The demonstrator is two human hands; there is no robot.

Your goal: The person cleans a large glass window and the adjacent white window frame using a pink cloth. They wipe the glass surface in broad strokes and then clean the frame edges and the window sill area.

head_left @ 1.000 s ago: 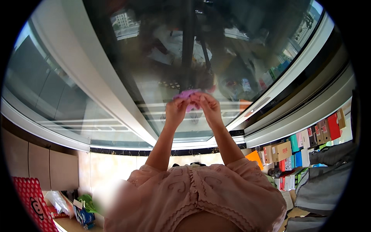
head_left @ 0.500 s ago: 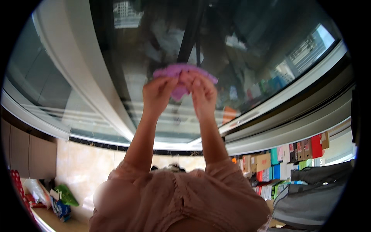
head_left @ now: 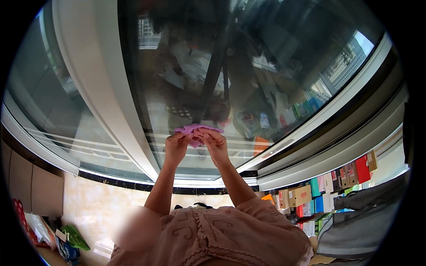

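Observation:
A bunched purple cloth (head_left: 195, 129) is held up between my two hands, in front of a large glass door panel (head_left: 186, 84). My left hand (head_left: 176, 146) pinches the cloth's left side, fingers closed. Close beside it, my right hand (head_left: 215, 145) grips the right part with thumb and fingers pressed together. A fold of the cloth hangs down between the hands. Whether the cloth touches the glass I cannot tell. Reflections of boxes and windows show in the pane.
White door frame posts (head_left: 95, 75) stand left of the pane, with another frame rail (head_left: 319, 111) at right. Stacked shoe boxes (head_left: 299, 195) and dark grey fabric (head_left: 364, 226) are at lower right. Bags (head_left: 73, 237) sit at lower left on the tiled floor (head_left: 97, 195).
Both hands have come lower and nearer to my body with the purple cloth, which looks more bunched. The view has shifted slightly.

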